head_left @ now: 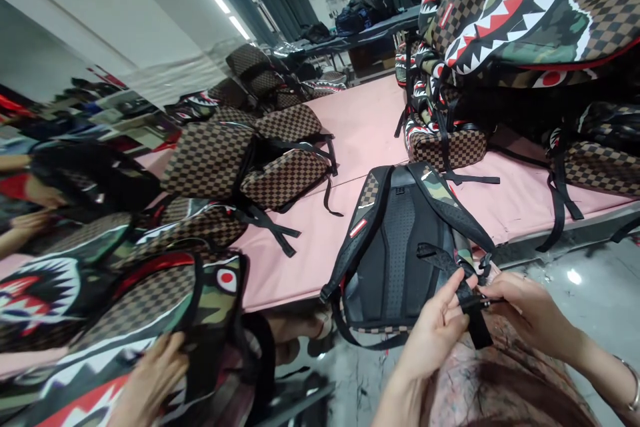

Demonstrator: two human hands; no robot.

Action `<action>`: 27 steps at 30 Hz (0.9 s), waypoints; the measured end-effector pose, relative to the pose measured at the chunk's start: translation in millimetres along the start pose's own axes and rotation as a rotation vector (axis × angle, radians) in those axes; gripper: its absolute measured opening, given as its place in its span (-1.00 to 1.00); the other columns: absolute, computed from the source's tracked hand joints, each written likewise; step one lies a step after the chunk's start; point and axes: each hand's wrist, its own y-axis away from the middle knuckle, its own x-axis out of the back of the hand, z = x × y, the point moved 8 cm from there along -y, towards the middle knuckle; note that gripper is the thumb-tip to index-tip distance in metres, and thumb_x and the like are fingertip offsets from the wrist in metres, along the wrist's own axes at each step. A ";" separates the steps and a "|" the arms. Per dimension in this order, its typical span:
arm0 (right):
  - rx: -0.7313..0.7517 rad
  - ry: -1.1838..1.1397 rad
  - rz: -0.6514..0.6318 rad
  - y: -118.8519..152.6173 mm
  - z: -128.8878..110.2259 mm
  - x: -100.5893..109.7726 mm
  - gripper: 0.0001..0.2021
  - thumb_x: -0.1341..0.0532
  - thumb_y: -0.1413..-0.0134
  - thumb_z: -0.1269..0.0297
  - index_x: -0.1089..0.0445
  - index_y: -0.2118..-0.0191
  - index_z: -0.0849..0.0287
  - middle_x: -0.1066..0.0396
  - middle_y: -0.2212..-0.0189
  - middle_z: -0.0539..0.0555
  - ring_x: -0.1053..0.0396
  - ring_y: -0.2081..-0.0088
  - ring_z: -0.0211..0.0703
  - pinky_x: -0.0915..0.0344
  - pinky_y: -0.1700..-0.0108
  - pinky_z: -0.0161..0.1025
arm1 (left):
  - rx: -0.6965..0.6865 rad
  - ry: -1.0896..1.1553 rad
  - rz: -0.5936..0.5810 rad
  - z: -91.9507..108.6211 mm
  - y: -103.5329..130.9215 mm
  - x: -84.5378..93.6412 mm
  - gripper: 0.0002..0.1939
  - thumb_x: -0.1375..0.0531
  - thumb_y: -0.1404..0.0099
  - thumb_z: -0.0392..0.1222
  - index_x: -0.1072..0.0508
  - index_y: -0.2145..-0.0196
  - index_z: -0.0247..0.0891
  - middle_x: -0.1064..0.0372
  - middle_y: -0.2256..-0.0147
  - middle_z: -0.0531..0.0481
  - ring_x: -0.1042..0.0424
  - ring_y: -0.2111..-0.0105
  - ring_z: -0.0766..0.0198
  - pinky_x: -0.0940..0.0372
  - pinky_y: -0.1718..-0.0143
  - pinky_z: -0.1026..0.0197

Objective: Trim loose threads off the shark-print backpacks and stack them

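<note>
A backpack (395, 260) lies on the table's near edge with its black padded back panel and both shoulder straps facing up. At its lower right corner, my left hand (443, 323) pinches a black webbing strap (481, 330) whose loose end hangs down. My right hand (530, 310) is closed at the same strap, just right of my left. A small dark piece between the two hands is too unclear to name. Brown checks and camouflage show on the shoulder straps.
Checkered backpacks (210, 157) lie to the left on the pink tabletop (360, 113). More shark-mouth backpacks (530, 13) are piled at the right. At lower left, another person's hand (155, 373) rests on a shark-mouth bag. Further left, a co-worker's hands are beside a black bag (95, 173).
</note>
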 end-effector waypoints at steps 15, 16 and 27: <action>0.070 -0.135 0.316 15.8 5.1 22.3 -0.74 -0.08 -0.11 0.41 -0.27 0.06 0.10 -0.38 0.32 0.07 -0.35 0.27 -0.15 -0.28 0.24 -0.23 | 0.098 0.133 0.119 -20.2 -8.1 19.6 -0.64 -0.16 -0.18 -0.04 -0.41 0.33 -0.50 -0.44 0.60 -0.22 -0.43 0.68 0.17 -0.23 0.76 0.34; 0.098 -0.079 0.296 12.5 2.2 19.0 -0.74 -0.08 -0.11 0.42 -0.27 0.06 0.10 -0.39 0.33 0.08 -0.35 0.28 -0.15 -0.27 0.24 -0.21 | 0.124 0.143 0.083 -20.5 -7.0 14.0 -0.65 -0.17 -0.17 -0.06 -0.41 0.31 -0.50 -0.44 0.59 -0.23 -0.44 0.67 0.17 -0.24 0.75 0.34; 0.063 0.146 0.085 -3.0 5.1 10.7 -0.79 -0.03 -0.19 0.34 -0.34 0.13 0.13 -0.40 0.32 0.11 -0.34 0.24 -0.15 -0.27 0.23 -0.23 | 0.191 0.171 0.086 -16.5 -0.9 12.2 -0.67 -0.11 -0.10 -0.16 -0.39 0.29 -0.54 -0.47 0.44 -0.37 -0.48 0.56 0.08 -0.34 0.63 0.22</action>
